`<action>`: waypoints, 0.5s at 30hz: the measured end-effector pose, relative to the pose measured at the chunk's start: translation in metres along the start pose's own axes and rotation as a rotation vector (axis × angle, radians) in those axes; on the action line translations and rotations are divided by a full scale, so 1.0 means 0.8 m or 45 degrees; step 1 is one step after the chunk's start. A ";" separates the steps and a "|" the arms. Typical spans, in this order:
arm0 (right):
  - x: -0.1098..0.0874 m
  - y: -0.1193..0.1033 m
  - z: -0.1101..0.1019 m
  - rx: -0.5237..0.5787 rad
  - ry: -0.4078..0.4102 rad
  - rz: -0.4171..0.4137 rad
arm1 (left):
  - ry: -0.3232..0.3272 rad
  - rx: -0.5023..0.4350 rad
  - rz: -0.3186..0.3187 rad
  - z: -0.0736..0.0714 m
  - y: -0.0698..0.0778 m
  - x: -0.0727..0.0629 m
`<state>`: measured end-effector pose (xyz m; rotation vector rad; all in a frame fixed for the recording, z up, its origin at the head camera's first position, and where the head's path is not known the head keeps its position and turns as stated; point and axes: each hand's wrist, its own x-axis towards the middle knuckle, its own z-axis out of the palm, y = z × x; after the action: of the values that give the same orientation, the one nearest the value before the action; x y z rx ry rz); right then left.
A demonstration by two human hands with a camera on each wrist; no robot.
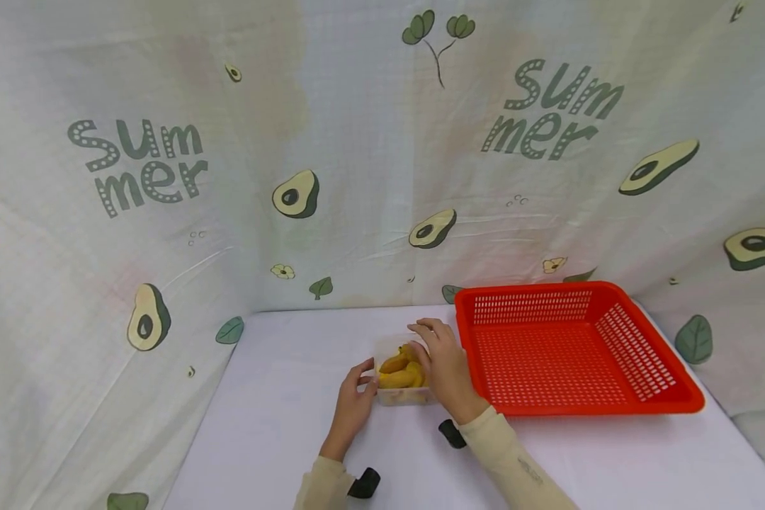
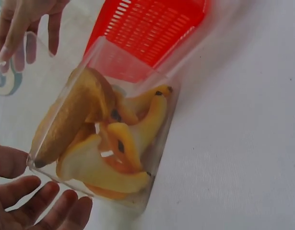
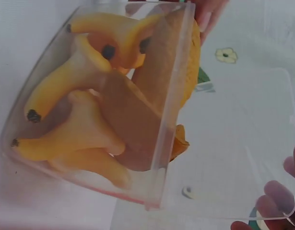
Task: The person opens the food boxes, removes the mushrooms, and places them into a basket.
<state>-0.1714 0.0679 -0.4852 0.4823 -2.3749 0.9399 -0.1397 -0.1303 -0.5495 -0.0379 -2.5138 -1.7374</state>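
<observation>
A clear plastic box (image 3: 152,189) holding several small yellow bananas (image 1: 403,377) stands on the table; some rise above its rim. My left hand (image 1: 352,407) is at the box's left side. In the left wrist view its thumb (image 2: 10,162) touches near the rim corner, with the relaxed fingers (image 2: 44,201) beside the wall. My right hand (image 1: 445,365) is over the right side of the box. Its fingers (image 3: 277,197) pinch the edge of a clear lid (image 3: 243,129), which stands raised from the box.
A red perforated plastic basket (image 1: 548,354) stands right of the box, close to my right forearm. A white cloth covers the table (image 1: 280,411). Behind it hangs a curtain (image 1: 357,142) printed with avocados. Black straps (image 1: 365,483) are on both wrists.
</observation>
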 end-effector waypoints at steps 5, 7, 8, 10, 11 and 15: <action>0.012 0.003 0.004 0.047 0.132 0.073 | 0.079 -0.045 -0.066 0.001 0.006 0.002; 0.016 0.004 0.007 0.073 0.193 0.084 | 0.110 -0.073 -0.072 0.001 0.009 0.004; 0.018 0.005 0.008 0.083 0.223 0.087 | 0.122 -0.089 -0.077 0.002 0.011 0.004; 0.022 0.006 0.010 0.094 0.280 0.087 | 0.146 -0.121 -0.093 0.002 0.014 0.006; 0.024 0.007 0.011 0.096 0.300 0.089 | 0.155 -0.136 -0.103 0.002 0.015 0.006; 0.031 0.009 0.013 0.094 0.329 0.091 | 0.167 -0.191 -0.186 -0.001 0.023 0.008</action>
<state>-0.1982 0.0620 -0.4805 0.2851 -2.1424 1.0568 -0.1449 -0.1247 -0.5314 0.2479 -2.3431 -1.9111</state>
